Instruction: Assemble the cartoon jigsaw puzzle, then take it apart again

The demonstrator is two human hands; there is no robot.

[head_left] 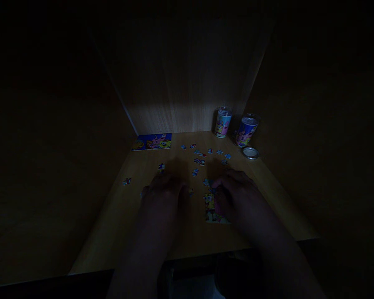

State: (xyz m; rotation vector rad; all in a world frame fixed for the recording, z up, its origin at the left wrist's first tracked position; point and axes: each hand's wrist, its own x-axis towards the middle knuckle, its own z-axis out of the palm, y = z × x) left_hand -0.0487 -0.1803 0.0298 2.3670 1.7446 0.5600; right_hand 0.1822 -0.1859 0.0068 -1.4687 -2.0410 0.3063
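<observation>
The scene is very dark. My left hand (163,192) lies palm down on the wooden desk (134,232), its fingers curled over a spot where small puzzle pieces lie; what is under it is hidden. My right hand (235,195) rests on the right edge of a partly joined cartoon puzzle (211,207), fingers bent and pressed against it. Several loose puzzle pieces (202,157) are scattered just beyond both hands.
A finished cartoon picture card (152,141) lies at the back left of the desk. Two printed cartoon cans (222,122) (247,131) stand at the back right, with a round lid (251,153) beside them. Wooden panels wall in the desk at the back and sides.
</observation>
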